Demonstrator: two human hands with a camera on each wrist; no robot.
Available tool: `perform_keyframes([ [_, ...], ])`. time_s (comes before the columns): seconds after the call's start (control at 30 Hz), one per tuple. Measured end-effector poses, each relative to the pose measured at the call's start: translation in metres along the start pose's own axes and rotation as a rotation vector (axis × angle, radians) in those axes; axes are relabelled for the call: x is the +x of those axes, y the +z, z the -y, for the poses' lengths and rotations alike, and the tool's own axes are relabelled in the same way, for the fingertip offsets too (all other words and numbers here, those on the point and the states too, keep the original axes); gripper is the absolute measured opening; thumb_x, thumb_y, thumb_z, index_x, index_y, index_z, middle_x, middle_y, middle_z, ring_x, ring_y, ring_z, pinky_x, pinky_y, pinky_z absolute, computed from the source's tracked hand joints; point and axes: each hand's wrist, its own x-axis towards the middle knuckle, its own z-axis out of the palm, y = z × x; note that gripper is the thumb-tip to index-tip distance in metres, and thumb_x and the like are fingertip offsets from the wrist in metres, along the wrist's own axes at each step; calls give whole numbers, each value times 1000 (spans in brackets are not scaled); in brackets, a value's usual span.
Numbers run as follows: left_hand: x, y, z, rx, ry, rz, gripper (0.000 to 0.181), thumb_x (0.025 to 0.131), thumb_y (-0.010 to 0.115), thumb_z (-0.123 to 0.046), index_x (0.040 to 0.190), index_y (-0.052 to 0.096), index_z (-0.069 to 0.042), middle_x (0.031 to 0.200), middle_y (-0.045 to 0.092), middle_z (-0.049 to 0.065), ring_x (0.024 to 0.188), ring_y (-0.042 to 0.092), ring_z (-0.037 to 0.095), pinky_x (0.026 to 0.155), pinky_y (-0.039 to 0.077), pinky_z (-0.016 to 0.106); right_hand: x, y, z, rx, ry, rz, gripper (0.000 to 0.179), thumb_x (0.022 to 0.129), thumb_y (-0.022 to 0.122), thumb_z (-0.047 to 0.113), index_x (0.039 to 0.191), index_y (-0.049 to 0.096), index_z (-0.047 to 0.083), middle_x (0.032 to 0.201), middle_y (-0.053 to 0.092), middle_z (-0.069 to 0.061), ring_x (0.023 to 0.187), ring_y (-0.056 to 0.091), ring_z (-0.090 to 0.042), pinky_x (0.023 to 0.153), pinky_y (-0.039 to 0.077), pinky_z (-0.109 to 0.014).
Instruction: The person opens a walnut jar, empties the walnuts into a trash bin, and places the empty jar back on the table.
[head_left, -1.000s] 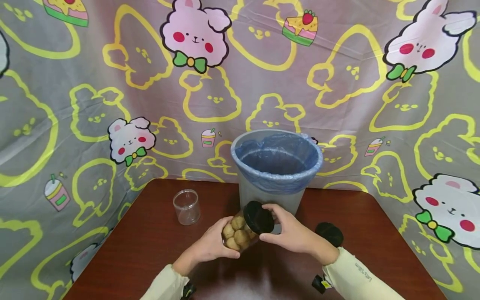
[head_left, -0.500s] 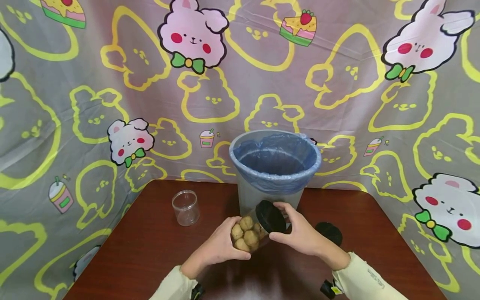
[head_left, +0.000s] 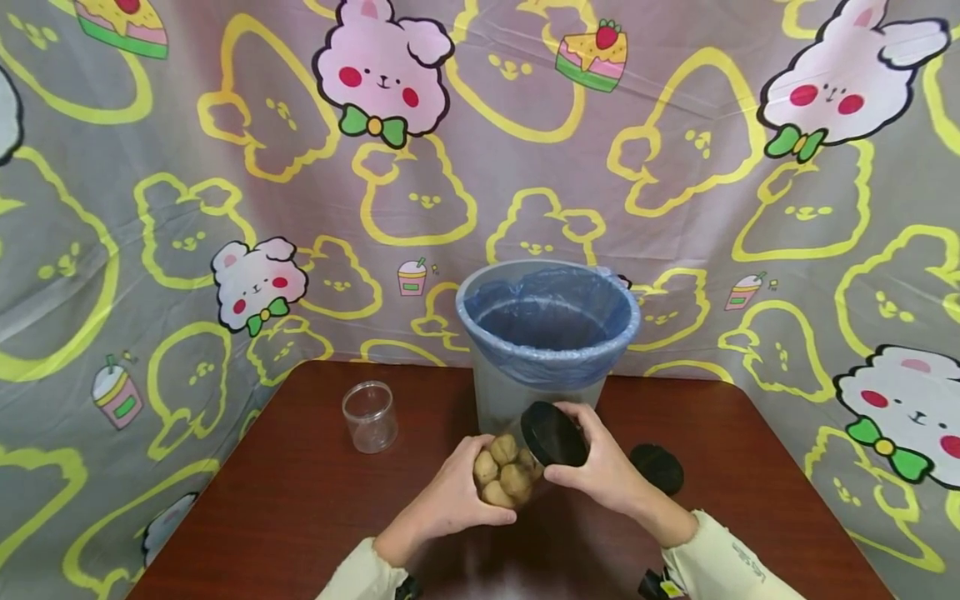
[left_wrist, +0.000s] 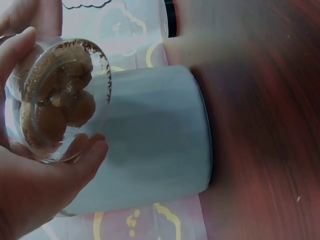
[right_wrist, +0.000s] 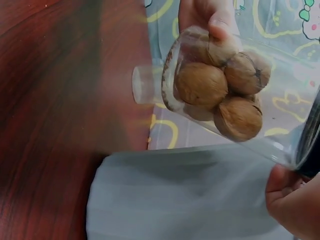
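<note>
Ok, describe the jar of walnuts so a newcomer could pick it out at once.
Find the grey bin with the blue liner at the back of the brown table. Just in front of it, held tilted above the table, is a clear jar. Unlike the upright, lidless jar left of the bin, it has walnuts inside and a black lid at its mouth.

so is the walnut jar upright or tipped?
Tipped. The left hand and right hand hold the jar slanted; in the head view its black lid sits up and right of the walnuts, not straight above them.
</note>
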Motion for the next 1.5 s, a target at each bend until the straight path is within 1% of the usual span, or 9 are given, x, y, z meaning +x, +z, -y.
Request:
perform_keyframes([
  [0.17, 0, 3, -3, -42, 16, -11, 86, 54, 89, -40, 125, 47, -15, 109, 48, -5, 94, 51, 11, 82, 45, 29, -2, 0, 0, 72, -36, -6, 75, 69, 83, 14, 131, 42, 4, 121, 46, -20, 102, 48, -21, 84, 41, -25],
  [0.23, 0, 3, -3, -53, 19, -7, 87, 53, 90, -38, 125, 47, -15, 109, 49, -6, 94, 52, 11, 82, 45, 29, -3, 0, 1, 77, -42, -8, 74, 69, 83, 15, 131, 42, 5, 119, 47, -18, 101, 49, -22, 83, 42, -25],
  [0.4, 1, 2, -3, -24, 29, -5, 86, 52, 91, -33, 124, 48, -13, 108, 52, -6, 92, 53, 10, 80, 46, 28, -4, -2, 1, 32, -57, -6, 75, 67, 84, 17, 129, 44, 5, 118, 49, -9, 101, 50, -20, 83, 42, -26],
  [0.53, 2, 1, -2, 1, 42, -2, 86, 51, 92, -31, 123, 49, -12, 107, 53, -6, 91, 54, 10, 79, 46, 28, -4, -5, -1, 3, -72, -6, 75, 66, 85, 18, 128, 46, 6, 116, 51, -7, 100, 50, -18, 82, 43, -26],
  [0.77, 4, -2, 2, 19, 61, 45, 85, 53, 90, -39, 121, 48, -11, 102, 54, -6, 88, 54, 8, 77, 47, 26, -3, -5, -8, 18, -66, -2, 70, 65, 83, 12, 126, 48, 3, 110, 54, -9, 97, 51, -18, 81, 43, -25],
  [0.97, 5, -1, 4, 11, 50, 84, 84, 54, 88, -43, 121, 47, -13, 99, 57, -6, 85, 56, 7, 74, 48, 24, -4, -4, -13, 23, -47, -13, 68, 66, 81, 10, 124, 49, 1, 108, 55, -10, 95, 53, -17, 80, 43, -24],
  [1.17, 4, 0, 6, 23, 56, 82, 85, 53, 89, -40, 121, 46, -12, 100, 55, -5, 86, 55, 8, 75, 47, 24, -6, -5, -14, -5, -86, -6, 70, 64, 83, 14, 124, 49, 2, 107, 56, -12, 93, 53, -19, 78, 45, -24],
  [1.3, 4, -1, 7, 43, 69, 77, 84, 52, 89, -42, 120, 47, -13, 99, 55, -6, 84, 55, 8, 73, 47, 24, -6, -5, -16, -7, -97, -3, 69, 65, 83, 16, 124, 50, 2, 106, 57, -12, 94, 52, -19, 79, 44, -23],
  [1.5, 5, -2, 8, 16, 80, 128, 83, 54, 87, -46, 119, 47, -15, 97, 56, -7, 82, 55, 7, 70, 47, 23, -7, -6, -18, -15, -110, 5, 69, 62, 82, 12, 122, 50, -1, 106, 56, -12, 95, 51, -18, 82, 42, -21],
])
